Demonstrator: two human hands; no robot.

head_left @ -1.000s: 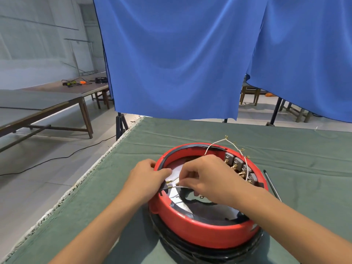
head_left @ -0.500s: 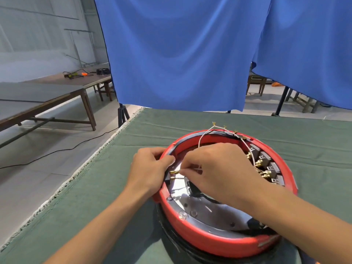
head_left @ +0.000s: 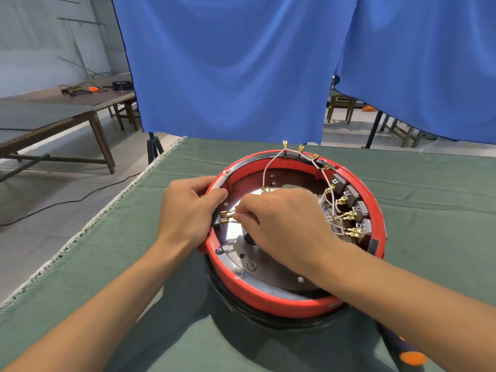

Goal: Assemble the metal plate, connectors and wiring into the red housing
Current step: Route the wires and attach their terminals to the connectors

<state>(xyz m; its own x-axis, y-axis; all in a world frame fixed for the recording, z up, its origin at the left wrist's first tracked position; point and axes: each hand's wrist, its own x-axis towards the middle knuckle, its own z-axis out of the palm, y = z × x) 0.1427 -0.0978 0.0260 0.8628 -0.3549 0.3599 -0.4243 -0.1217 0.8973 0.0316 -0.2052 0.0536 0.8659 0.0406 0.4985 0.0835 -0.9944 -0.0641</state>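
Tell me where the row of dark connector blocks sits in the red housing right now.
In the head view, the dark connector blocks line the inner right wall of the red housing, just right of the right hand, with brass wire terminals plugged in beside them.

1. A workshop or test hall: bare grey floor [head_left: 53,216] and plain pale walls.
2. Long wooden tables [head_left: 53,116] stand at the left, one carrying cables and tools [head_left: 80,89].
3. Blue curtains [head_left: 228,63] on stands screen off a bench [head_left: 429,183] covered in green cloth.
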